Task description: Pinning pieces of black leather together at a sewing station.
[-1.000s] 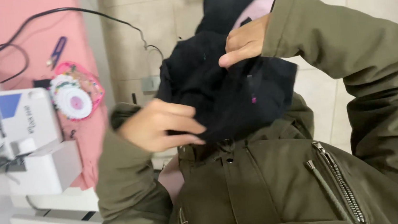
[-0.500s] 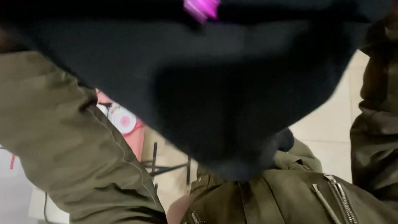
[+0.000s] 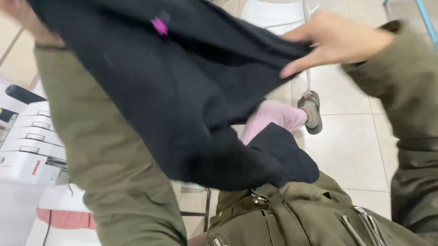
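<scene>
Across the middle of the view, the black garment [image 3: 186,105] now hangs spread between both hands, no longer bunched close to the face. Left hand [image 3: 28,21], raised far left, grips its upper edge; right hand [image 3: 336,41] pinches the opposite edge, fingers extended.

Looks like a sewing workshop. White overlock machine [image 3: 23,150] on a white table [image 3: 6,231], black fabric [image 3: 174,90] in hand. Tiled floor [image 3: 358,142], blue metal chair legs [image 3: 420,10]
</scene>
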